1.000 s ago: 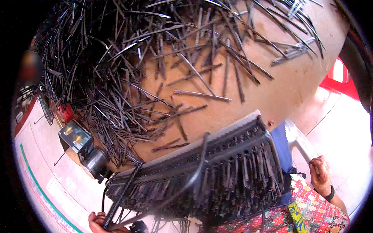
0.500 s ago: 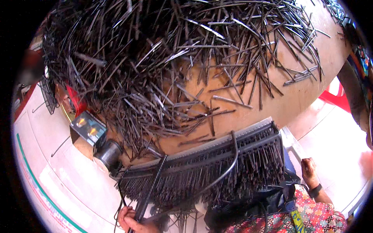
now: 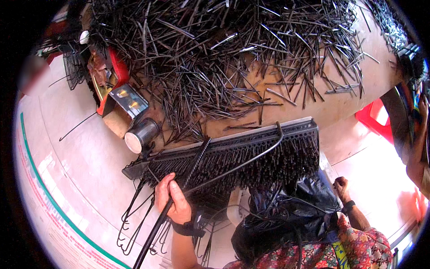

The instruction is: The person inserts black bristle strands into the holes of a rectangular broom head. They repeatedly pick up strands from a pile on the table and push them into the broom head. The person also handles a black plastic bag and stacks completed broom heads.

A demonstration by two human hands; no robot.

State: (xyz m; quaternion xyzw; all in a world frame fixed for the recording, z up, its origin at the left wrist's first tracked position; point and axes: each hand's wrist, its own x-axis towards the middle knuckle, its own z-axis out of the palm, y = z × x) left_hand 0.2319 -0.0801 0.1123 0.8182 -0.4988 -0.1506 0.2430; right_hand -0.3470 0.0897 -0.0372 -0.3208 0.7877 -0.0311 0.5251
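Note:
My left hand (image 3: 174,199), a dark band at its wrist, is closed against a black ribbed rod (image 3: 153,234). That rod runs from the lower edge up across a long rack (image 3: 226,157) crowded with hanging dark strips. A thinner curved metal bar (image 3: 251,160) slants from the rack's top toward the same hand. Its meeting point with the rod is hidden. At the rack's right end my right hand (image 3: 342,189) is curled into a fist, and nothing shows in it. Beyond the rack, loose dark strips (image 3: 215,58) lie heaped on a tan tabletop (image 3: 320,109).
A dark cup-like container (image 3: 145,132) and a small printed box (image 3: 129,102) stand at the table's left edge, near a red tray (image 3: 118,67). Black plastic (image 3: 291,201) covers my lap. Wire hooks (image 3: 127,240) hang below the rack. Another person's arm (image 3: 420,134) shows by a red stool (image 3: 375,120).
My left hand and the black rod have come up into fuller view. Rack, table and strips sit higher in the picture. My right hand has shifted slightly left, still curled.

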